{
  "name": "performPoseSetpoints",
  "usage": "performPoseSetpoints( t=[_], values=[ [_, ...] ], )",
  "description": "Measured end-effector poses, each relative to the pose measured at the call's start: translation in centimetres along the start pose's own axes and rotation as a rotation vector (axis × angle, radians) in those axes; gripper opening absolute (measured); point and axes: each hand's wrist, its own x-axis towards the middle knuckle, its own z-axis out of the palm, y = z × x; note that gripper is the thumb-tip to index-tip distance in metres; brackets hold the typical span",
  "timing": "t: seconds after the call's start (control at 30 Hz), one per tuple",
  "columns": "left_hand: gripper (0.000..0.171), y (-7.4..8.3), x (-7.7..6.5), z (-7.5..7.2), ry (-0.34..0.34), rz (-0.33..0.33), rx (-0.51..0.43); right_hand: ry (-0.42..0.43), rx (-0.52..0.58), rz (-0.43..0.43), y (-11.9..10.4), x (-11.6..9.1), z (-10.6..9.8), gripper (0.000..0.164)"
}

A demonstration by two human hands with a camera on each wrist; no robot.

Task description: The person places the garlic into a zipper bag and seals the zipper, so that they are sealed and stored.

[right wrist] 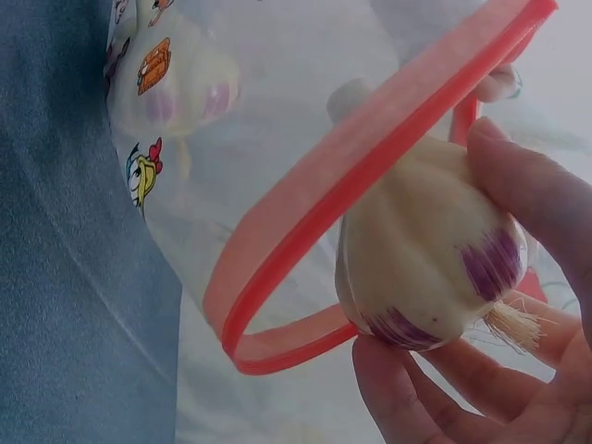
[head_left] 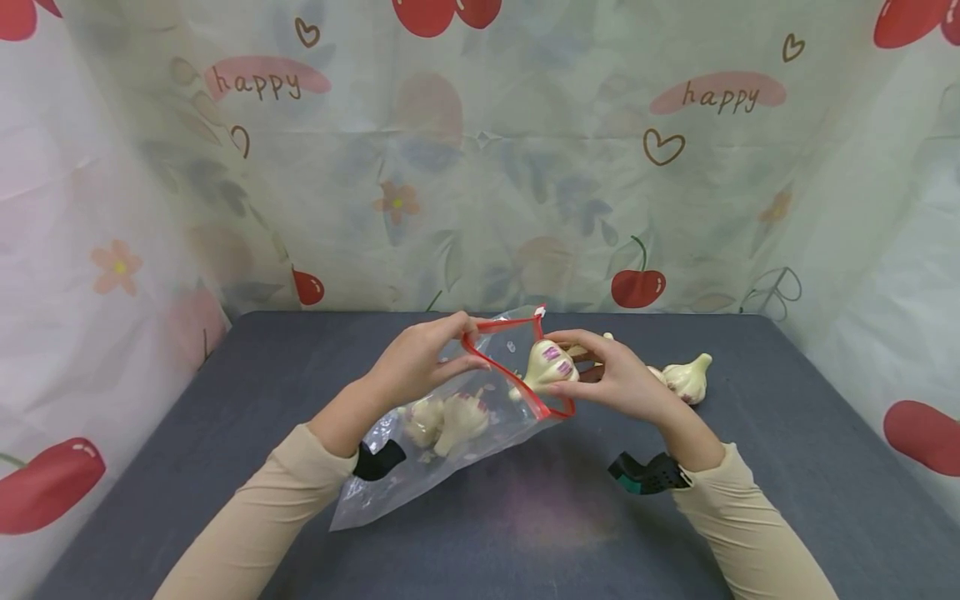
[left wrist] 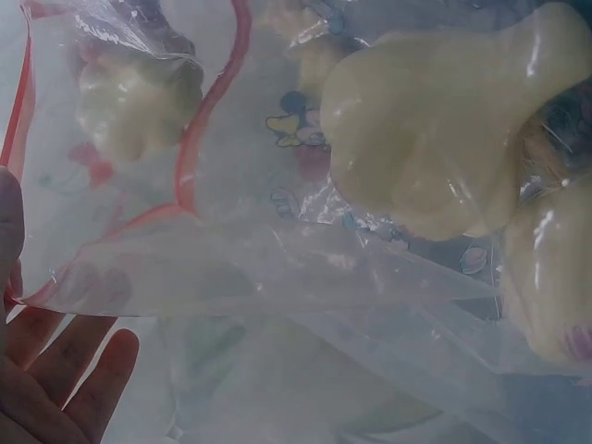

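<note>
Sleeves (head_left: 258, 510); right fingers (right wrist: 393, 388) pinch garlic (right wrist: 425, 245); loose bulbs (head_left: 686, 380): head view only.

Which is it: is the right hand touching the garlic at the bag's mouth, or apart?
Touching. The right wrist view shows the right hand holding the garlic, fingertips against its skin.

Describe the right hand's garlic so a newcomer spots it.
Over the dark table, find the clear bag with the red-rimmed mouth. At that mouth, the right hand holds a cream garlic bulb with purple patches. Unlike the bagged bulbs and table bulbs, it alone is gripped.
</note>
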Motion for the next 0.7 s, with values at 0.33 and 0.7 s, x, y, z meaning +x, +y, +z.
performPoseSetpoints(
  t=[0.33, 0.7],
  values=[
    [0.030, -0.05, 0.05, 0.03, -0.012, -0.009, 0.009, 0.009, 0.009, 0.029, -0.71, 0.17, 0.19, 0.060],
    [0.031, -0.07, 0.13, 0.03, -0.011, -0.011, 0.008, 0.010, 0.004, 0.023, -0.95, 0.42, 0.43, 0.060]
  ],
)
